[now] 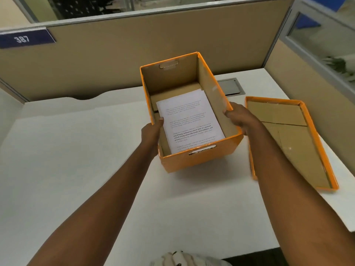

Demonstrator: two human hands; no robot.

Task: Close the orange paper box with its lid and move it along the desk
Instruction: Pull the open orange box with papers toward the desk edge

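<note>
The orange paper box stands open on the white desk, its brown inside showing, with printed white sheets lying flat on its bottom. My left hand grips the box's left wall, thumb over the rim. My right hand grips the right wall the same way. The orange lid lies upside down on the desk just right of the box, its brown inner face up, partly behind my right forearm.
The white desk is bounded by tan partition walls behind and to the right. A grey cable hatch sits in the desk behind the box. The desk's right edge runs close to the lid. A blue "387" sign hangs at upper left.
</note>
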